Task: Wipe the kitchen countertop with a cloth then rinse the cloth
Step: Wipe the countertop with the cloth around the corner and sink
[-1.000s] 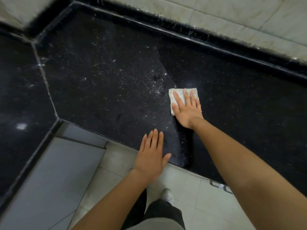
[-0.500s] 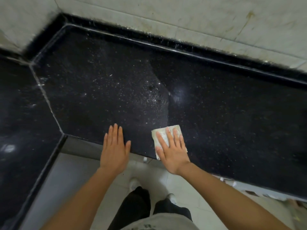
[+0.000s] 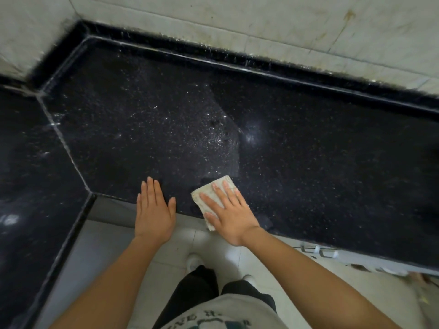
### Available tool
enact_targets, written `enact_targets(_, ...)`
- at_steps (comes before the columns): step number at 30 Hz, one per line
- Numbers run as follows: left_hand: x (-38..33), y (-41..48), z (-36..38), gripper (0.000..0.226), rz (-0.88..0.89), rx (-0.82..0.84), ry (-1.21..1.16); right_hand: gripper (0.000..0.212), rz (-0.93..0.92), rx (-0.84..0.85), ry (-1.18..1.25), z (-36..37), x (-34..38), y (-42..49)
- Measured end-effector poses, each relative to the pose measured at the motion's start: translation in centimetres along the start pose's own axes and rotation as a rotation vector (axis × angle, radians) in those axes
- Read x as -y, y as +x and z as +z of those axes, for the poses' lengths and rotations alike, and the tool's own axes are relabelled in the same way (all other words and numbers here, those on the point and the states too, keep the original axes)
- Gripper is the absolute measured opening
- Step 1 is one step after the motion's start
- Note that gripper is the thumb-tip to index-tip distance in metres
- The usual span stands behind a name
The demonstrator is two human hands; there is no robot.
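Observation:
A black speckled stone countertop (image 3: pixel 308 162) fills most of the view. A folded off-white cloth (image 3: pixel 204 195) lies at its front edge, partly overhanging it. My right hand (image 3: pixel 228 210) presses flat on the cloth with straight, spread fingers. To its left my left hand (image 3: pixel 154 212) rests flat on the countertop's front edge, fingers straight and together, holding nothing. A dusty, speckled patch (image 3: pixel 190 134) covers the counter's middle and left; the surface to the right of a diagonal line looks darker and cleaner.
A raised black rim (image 3: pixel 261 65) and a stained pale tiled wall (image 3: pixel 261 24) bound the counter at the back. A second counter section (image 3: pixel 28 174) joins at the left along an angled seam. Below are pale floor tiles (image 3: pixel 166 252) and my legs and shoes.
My right hand has drawn the cloth from the counter's middle back to the front edge. My left hand stays on the front edge, to the left of the cloth.

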State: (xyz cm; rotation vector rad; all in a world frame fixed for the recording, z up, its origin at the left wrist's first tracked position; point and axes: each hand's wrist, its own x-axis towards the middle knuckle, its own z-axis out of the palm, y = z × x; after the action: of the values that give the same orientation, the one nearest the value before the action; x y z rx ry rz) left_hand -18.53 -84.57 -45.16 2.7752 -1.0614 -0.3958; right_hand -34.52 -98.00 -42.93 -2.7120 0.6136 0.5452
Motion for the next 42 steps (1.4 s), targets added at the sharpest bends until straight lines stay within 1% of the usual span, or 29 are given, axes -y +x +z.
enact_targets(3,-0.1,-0.1,0.1,0.067,-0.005,0.013,-0.005,0.059,0.041,0.0,-0.066,0.9,-3.1,-3.1)
enact_targets(7,0.1,-0.1,0.3,0.067,-0.005,0.012,-0.028,0.069,0.209,0.014,-0.058,1.7,-7.7,-7.8)
enact_targets(10,0.2,0.0,0.5,0.067,-0.001,0.002,-0.036,0.063,0.424,-0.019,0.03,2.5,-8.8,-9.7)
enact_targets(13,0.1,0.0,0.6,0.067,-0.006,0.009,-0.043,0.056,0.69,-0.097,0.146,2.7,-6.3,-8.0)
enact_targets(14,0.1,0.0,0.7,0.067,-0.007,0.013,-0.044,0.055,0.732,-0.105,0.178,2.5,-5.1,-6.9)
enact_targets(15,0.1,0.1,0.8,0.067,-0.007,0.012,-0.044,0.056,0.724,-0.107,0.197,2.3,-3.8,-5.8)
enact_targets(16,0.1,0.1,0.8,0.067,-0.006,0.007,-0.045,0.057,0.671,-0.111,0.202,2.2,-2.4,-4.6)
enact_targets(18,0.2,0.1,0.8,0.067,0.0,-0.006,-0.049,0.058,0.502,-0.111,0.184,1.9,0.3,-2.4)
enact_targets(21,0.3,0.0,0.9,0.067,0.011,-0.033,-0.06,0.057,0.23,-0.053,0.103,1.3,3.4,0.5)
enact_targets(24,0.4,0.1,1.2,0.068,0.014,-0.057,-0.038,0.054,-0.001,-0.024,-0.018,0.4,4.3,2.4)
enact_targets(26,0.4,0.2,1.3,0.072,0.01,-0.064,-0.027,0.054,-0.083,-0.016,-0.053,-0.1,3.4,2.9)
enact_targets(31,0.4,0.1,1.3,0.075,0.01,-0.063,-0.05,0.052,-0.161,-0.01,-0.124,-0.3,0.0,2.3)
enact_targets(34,0.5,0.2,1.4,0.075,0.014,-0.015,-0.069,0.052,-0.187,-0.077,-0.218,-0.2,-2.9,2.2)
enact_targets(38,0.6,0.3,1.5,0.074,0.015,-0.034,-0.05,0.05,-0.141,-0.094,-0.193,-2.3,-6.2,3.8)
enact_targets(42,0.6,0.3,1.6,0.071,-0.005,-0.043,-0.04,0.051,-0.019,-0.096,-0.141,-4.7,-7.9,7.0)
